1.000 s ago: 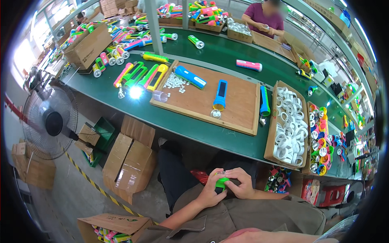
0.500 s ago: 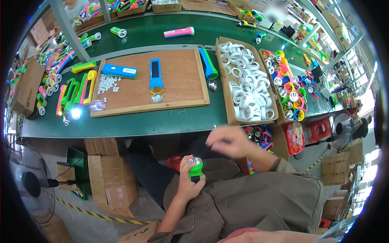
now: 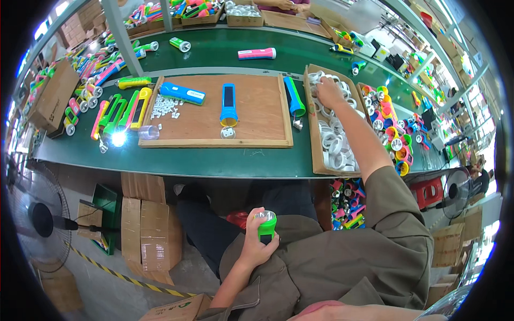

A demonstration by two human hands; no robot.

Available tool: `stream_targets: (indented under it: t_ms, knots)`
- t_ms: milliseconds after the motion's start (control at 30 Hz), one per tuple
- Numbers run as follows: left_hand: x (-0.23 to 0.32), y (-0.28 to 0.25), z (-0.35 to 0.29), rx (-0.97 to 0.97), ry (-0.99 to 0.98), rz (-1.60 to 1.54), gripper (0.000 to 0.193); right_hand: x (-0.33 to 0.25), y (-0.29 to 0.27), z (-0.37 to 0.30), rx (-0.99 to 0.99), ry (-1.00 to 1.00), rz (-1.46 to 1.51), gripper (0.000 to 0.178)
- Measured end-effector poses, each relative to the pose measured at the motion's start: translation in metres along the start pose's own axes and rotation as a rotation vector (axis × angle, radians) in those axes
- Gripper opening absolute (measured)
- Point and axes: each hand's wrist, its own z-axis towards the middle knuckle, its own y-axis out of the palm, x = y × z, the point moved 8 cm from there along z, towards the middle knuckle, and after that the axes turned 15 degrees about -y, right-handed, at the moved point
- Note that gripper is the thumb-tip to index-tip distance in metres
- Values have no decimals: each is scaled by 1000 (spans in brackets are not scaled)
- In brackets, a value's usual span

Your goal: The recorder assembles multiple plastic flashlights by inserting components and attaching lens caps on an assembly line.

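My left hand (image 3: 256,243) is wrapped round a green flashlight (image 3: 266,229) above my lap, its clear lamp end up. My right arm reaches forward to a cardboard box of white plastic rings (image 3: 336,143). My right hand (image 3: 329,93) is at the far part of that box, fingers bent down among the rings; whether they grip one is hidden. Left of the box, a blue flashlight (image 3: 229,104) stands lengthwise on a wooden tray (image 3: 257,142), beside a lamp reflector (image 3: 228,132). Another blue flashlight (image 3: 182,93) lies by small white pieces (image 3: 165,107).
A blue-and-green flashlight (image 3: 294,97) lies between tray and ring box. Several flashlights (image 3: 120,112) lie left of the tray, one lit. A box of coloured lamp heads (image 3: 388,125) stands right. A pink flashlight (image 3: 257,53) lies on the green surface beyond. Fans stand at both sides.
My right hand has moved from above my lap forward to the box of white rings. My left hand still holds the green flashlight. The view has shifted slightly.
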Motion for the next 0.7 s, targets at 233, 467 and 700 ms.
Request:
stream_targets:
  t_ms: [233,467,700]
  knots:
    - [0,-9,0,26,10,67,75,-32,-17,-4,13,-180,7,14]
    - [-9,-8,1,5,-1,11,75,-11,-58,-50,290,67,527,36]
    - [0,-11,14,13,-2,-47,71,-78,-164,-117,628,105,965,28]
